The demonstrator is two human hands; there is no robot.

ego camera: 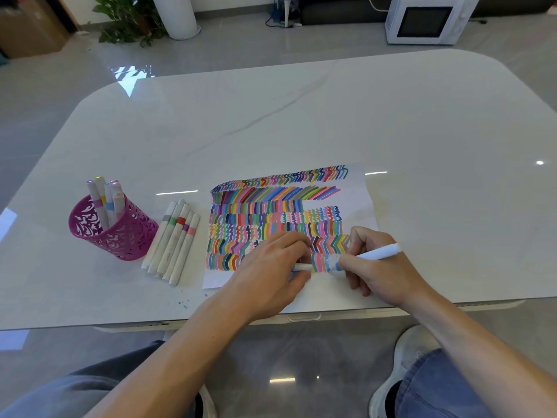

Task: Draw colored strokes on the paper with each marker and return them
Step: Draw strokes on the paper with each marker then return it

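Note:
A white sheet of paper (355, 188) covered with rows of colored strokes lies near the table's front edge. My right hand (382, 273) grips a white marker with a blue band (373, 254), its tip down on the bottom row of strokes. My left hand (271, 270) lies on the paper and holds a small white piece, seemingly the marker's cap (302, 267). To the left, several white markers (173, 242) lie side by side on the table. A pink perforated cup (120, 236) at the far left holds several more markers (105, 197).
The glossy white table (301, 122) stretches far beyond the paper. Small blue ink specks (184, 301) dot the front edge. Beyond the table stand a white microwave (428, 19), a plant (129, 19) and a white cylinder on the floor. My knees and shoes show below.

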